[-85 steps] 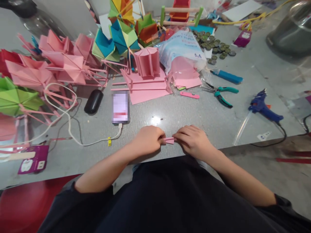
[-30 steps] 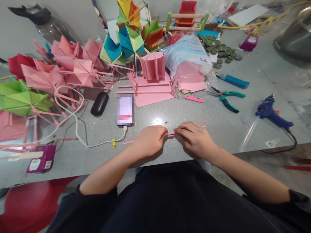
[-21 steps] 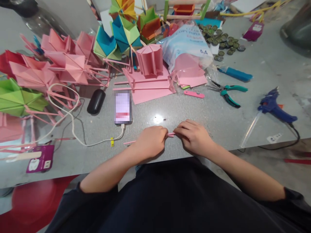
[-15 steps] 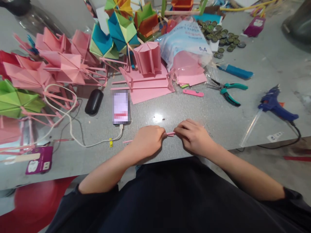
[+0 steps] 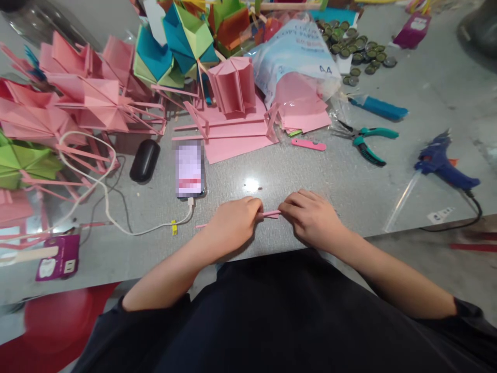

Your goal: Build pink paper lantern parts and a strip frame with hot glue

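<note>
A thin pink paper strip (image 5: pixel 271 213) spans the small gap between my hands, low over the near part of the table. My left hand (image 5: pixel 237 223) is closed round its left part, and my right hand (image 5: pixel 308 215) pinches the right end. A second pink piece shows just under the strip. Another narrow pink end (image 5: pixel 201 226) pokes out to the left of my left hand, lying on the table; whether it belongs to the same strip is hidden. Beyond my left hand lies a phone (image 5: pixel 190 168) with a white cable plugged in.
Folded pink paper shapes (image 5: pixel 89 98) crowd the left. Pink sheets (image 5: pixel 233 147) and an A4 paper bag (image 5: pixel 298 57) lie at the back. Rightward are a pink knife (image 5: pixel 308 144), pliers (image 5: pixel 363 140) and a blue glue gun (image 5: pixel 446 163). A black case (image 5: pixel 145 160) sits left of the phone.
Slightly more of the pink strip shows between my hands, my left hand having edged leftward. The view has shifted a little; the things on the table lie as before.
</note>
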`<state>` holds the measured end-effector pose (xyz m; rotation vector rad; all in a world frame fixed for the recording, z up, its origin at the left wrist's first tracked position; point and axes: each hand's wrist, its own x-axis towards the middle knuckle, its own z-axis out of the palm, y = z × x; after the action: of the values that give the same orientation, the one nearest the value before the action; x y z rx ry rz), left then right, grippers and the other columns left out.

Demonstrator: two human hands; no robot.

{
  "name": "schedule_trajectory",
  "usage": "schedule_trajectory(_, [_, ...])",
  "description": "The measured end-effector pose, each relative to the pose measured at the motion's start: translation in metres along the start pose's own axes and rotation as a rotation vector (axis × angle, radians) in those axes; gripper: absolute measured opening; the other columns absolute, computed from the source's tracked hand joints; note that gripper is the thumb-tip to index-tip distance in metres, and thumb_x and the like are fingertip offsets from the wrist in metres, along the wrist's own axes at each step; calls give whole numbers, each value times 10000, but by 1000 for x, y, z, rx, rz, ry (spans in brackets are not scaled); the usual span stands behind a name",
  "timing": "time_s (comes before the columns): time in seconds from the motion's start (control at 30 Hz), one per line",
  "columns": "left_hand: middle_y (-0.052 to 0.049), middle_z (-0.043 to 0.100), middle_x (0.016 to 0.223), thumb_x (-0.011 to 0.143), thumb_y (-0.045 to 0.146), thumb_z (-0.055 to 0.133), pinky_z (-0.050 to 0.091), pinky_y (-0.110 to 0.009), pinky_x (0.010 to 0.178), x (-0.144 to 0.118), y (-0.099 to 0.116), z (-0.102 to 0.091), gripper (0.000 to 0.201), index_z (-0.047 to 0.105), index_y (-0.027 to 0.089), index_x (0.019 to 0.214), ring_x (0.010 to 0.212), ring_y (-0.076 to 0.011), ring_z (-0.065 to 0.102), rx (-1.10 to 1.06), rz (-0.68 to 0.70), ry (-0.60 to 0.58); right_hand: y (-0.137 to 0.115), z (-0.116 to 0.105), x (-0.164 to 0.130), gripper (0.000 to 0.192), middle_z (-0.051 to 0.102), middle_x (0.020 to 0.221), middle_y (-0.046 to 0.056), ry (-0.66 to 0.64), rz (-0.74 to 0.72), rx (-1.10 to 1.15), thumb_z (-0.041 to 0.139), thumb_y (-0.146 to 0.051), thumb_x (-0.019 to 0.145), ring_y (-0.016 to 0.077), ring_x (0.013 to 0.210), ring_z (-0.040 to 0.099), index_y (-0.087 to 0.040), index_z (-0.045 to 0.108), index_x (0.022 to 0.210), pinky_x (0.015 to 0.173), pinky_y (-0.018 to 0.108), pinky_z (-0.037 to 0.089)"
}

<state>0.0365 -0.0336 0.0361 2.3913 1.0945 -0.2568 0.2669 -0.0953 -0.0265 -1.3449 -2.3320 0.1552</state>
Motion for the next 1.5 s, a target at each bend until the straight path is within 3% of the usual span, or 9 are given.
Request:
schedule_trajectory(0.2, [-114, 726, 1001, 1016, 29, 491, 486, -351, 637, 1, 8, 18, 213, 681, 120, 1050, 781, -249, 732, 377, 87, 61, -1, 0, -2, 242, 695, 875, 37, 85, -9, -77, 597, -38, 962, 205, 836, 521, -199, 777, 974, 811, 375, 359])
schedule_trajectory(0.33, [-94, 683, 855, 1014, 38, 482, 488, -362, 630, 2, 8, 36, 230, 662, 146, 921, 757, -259, 696, 512, 186, 315, 1, 0, -2, 263, 650, 798, 32, 80, -39, -123, 590, -38, 952, 210, 816, 511, -198, 797, 979, 856, 372, 386])
schedule_trajectory(0.5, [-73, 630, 744, 998, 33, 473, 473, -368, 639, 3, 5, 45, 277, 628, 173, 816, 732, -256, 639, 571, 266, 573, 3, -2, 1, 294, 643, 782, 16, 47, -34, -142, 564, -41, 943, 201, 792, 514, -224, 794, 929, 1025, 385, 406])
schedule_trajectory(0.8, [-44, 593, 670, 980, -2, 511, 395, -351, 579, -1, 10, 46, 333, 602, 187, 721, 649, -221, 569, 595, 285, 717, 5, -7, 8, 260, 654, 791, 8, -46, 35, -67, 572, -90, 978, 190, 794, 549, -227, 743, 837, 1044, 391, 385])
schedule_trajectory(0.97, [-41, 603, 678, 1014, 40, 516, 382, -348, 579, 0, 7, 44, 314, 621, 182, 755, 648, -219, 579, 570, 280, 695, 7, -7, 10, 240, 648, 791, 16, -53, 50, 1, 576, -104, 991, 196, 799, 540, -216, 733, 849, 946, 379, 385])
schedule_trajectory(1.17, [-64, 678, 775, 1018, 63, 545, 461, -360, 632, 3, 5, 44, 271, 644, 176, 793, 751, -244, 658, 528, 289, 606, 5, -2, 4, 238, 707, 891, 37, -21, 81, 6, 572, -154, 1049, 215, 863, 551, -222, 749, 904, 836, 374, 371])
schedule_trajectory(1.23, [-86, 728, 848, 1024, 53, 541, 503, -362, 672, 2, 6, 46, 256, 681, 160, 838, 852, -261, 710, 526, 295, 599, 0, -1, -3, 235, 736, 961, 49, -8, 92, -43, 562, -148, 1058, 226, 901, 564, -229, 774, 998, 831, 386, 374])
schedule_trajectory(1.37, [-169, 804, 1049, 1053, 37, 495, 566, -356, 806, -4, 8, 57, 275, 764, 83, 1023, 1248, -329, 727, 539, 295, 603, -13, 0, -17, 286, 777, 1182, 78, -3, 111, -123, 542, -142, 1070, 255, 1036, 605, -235, 771, 1214, 882, 420, 410])
schedule_trajectory(1.5, [-241, 769, 1342, 1063, 49, 457, 594, -392, 897, -15, 6, 69, 376, 728, 7, 1320, 1354, -377, 697, 525, 257, 585, -20, 1, -24, 299, 777, 1309, 89, 24, 86, -170, 566, -134, 1049, 272, 1122, 612, -210, 758, 1264, 944, 439, 433])
